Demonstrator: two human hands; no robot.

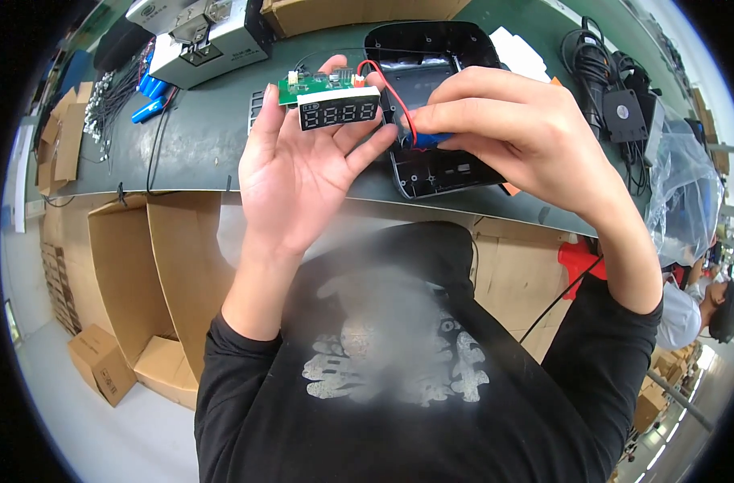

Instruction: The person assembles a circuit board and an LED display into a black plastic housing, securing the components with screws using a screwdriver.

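Observation:
My left hand [290, 181], palm up with its fingers curled, holds a green circuit board [289, 93]. A dark four-digit display module [339, 113] with a white edge is fixed along the board's front. From a connector at the board's right end, a red wire [393, 90] arcs down to a blue cylindrical battery [431, 140]. The fingertips of my right hand [536, 129] pinch this battery and partly cover it. Behind and below both hands, a black plastic housing [455, 179] lies on the green table [198, 149], its inside facing up.
Loose blue batteries [148, 111] and a bundle of wires with white connectors [100, 113] lie at the left. A grey-white metal device [214, 52] stands behind. Black cables [588, 76] and a clear plastic bag [682, 197] are at right. Beyond them is another person [689, 314].

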